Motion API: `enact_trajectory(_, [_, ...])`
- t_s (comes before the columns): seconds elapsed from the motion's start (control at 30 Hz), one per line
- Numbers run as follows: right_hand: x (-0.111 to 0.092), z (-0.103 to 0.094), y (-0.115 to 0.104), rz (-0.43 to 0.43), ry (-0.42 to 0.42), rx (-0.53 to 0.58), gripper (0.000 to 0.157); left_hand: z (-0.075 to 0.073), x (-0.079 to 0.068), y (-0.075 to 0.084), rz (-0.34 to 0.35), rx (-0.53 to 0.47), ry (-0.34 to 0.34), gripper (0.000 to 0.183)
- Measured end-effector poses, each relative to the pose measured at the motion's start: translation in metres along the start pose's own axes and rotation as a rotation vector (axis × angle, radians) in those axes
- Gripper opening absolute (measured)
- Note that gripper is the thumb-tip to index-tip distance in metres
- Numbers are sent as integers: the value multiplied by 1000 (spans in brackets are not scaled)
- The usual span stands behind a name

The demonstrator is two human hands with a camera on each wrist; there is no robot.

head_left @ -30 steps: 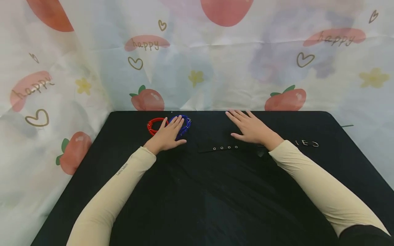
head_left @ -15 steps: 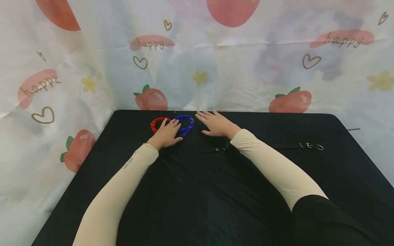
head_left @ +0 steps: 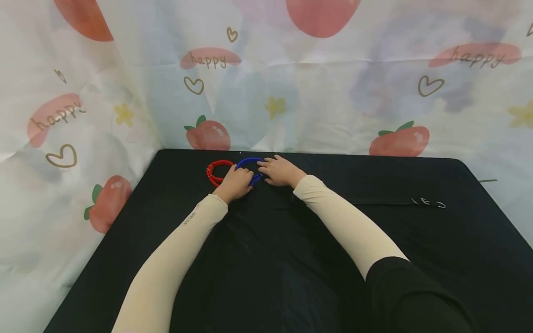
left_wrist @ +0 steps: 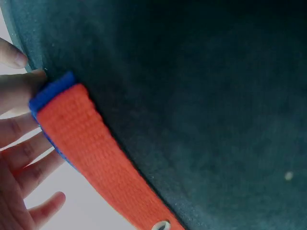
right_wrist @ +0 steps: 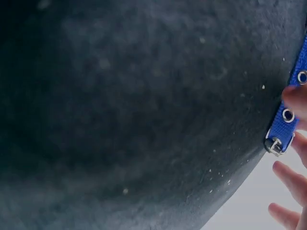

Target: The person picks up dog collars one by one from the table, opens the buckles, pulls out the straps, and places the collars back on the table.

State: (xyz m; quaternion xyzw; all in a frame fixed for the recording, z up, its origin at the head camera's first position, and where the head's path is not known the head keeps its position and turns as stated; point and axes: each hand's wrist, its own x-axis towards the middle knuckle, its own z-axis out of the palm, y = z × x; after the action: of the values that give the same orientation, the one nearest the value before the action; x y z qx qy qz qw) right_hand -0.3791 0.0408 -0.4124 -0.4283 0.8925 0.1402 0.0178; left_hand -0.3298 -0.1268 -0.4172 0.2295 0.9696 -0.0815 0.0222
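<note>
Near the table's back edge lie two buckled collars, a red collar (head_left: 216,164) and, to its right, a blue collar (head_left: 248,160). My left hand (head_left: 235,184) pinches the blue collar's tail end, seen as blue webbing (left_wrist: 53,92) beside the red strap (left_wrist: 96,139) in the left wrist view. On the collar's right side, my right hand (head_left: 281,171) grips it near the metal buckle (right_wrist: 276,145). Its thumb (right_wrist: 295,98) lies over the strap between two eyelets. The right fingertips are partly cut off in that wrist view.
A black strap (head_left: 385,202) stretches flat across the right half of the black-covered table (head_left: 266,259), its metal buckle and ring (head_left: 429,202) at the right end. My right sleeve crosses over its left part. A printed curtain (head_left: 325,106) hangs behind the table.
My right hand has moved left from above the black strap onto the blue collar. The left hand has shifted slightly right, its spread fingers curling in on the blue collar.
</note>
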Motion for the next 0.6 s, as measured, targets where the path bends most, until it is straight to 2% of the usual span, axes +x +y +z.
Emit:
enact_trajectory(0.13, [-3, 0, 4, -30, 69, -30, 34, -2, -1, 3, 15, 3, 33, 33])
enact_trajectory(0.3, [-15, 4, 11, -63, 143, -87, 27, -6, -4, 7, 65, 40, 99, 28])
enact_trajectory(0.43, [-34, 3, 16, -89, 227, -106, 26, -10, -9, 12, 104, 73, 170, 25])
enact_trajectory(0.6, [-63, 0, 22, -131, 392, -142, 28, -16, -18, 19, 156, 60, 284, 26])
